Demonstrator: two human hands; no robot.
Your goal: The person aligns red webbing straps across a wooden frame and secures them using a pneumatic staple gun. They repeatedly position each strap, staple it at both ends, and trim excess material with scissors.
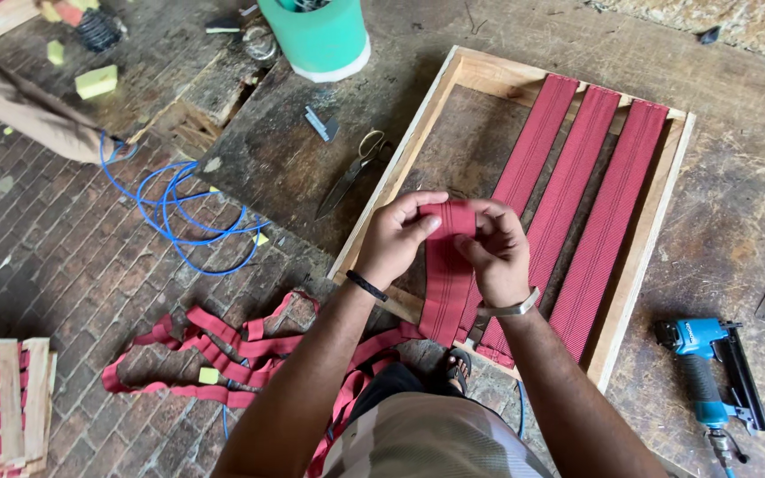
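**Folding red webbing over a wooden frame**

Pinching the end of a red webbing strap (447,265), both hands met above the near rail of a pale wooden frame (646,257) that lay flat on the worn counter (737,177). The left hand (397,237), a black band at its wrist, pressed thumb and fingers together on the strap's folded top edge. The right hand (495,250), with a metal bracelet at its wrist, gripped the same fold from the other side, so the two hands nearly touched. From the fold the strap ran down over the frame's near rail and off the counter's edge to a loose tangle of the same red webbing (223,350) on the brick floor (64,248).

Three more red straps (568,195) lay stretched side by side across the frame, to the right of the held one. A pair of scissors (353,173) rested on the counter just left of the frame, a small strip of staples (320,124) beyond them, and a green bucket (316,35) stood further back. A blue pneumatic stapler (710,376) lay on the counter to the right of the frame, well apart from the hands. A blue air hose (179,208) coiled on the floor at left, where another person's sleeve (28,106) showed. A smaller webbed frame (6,407) sat at the lower left corner.
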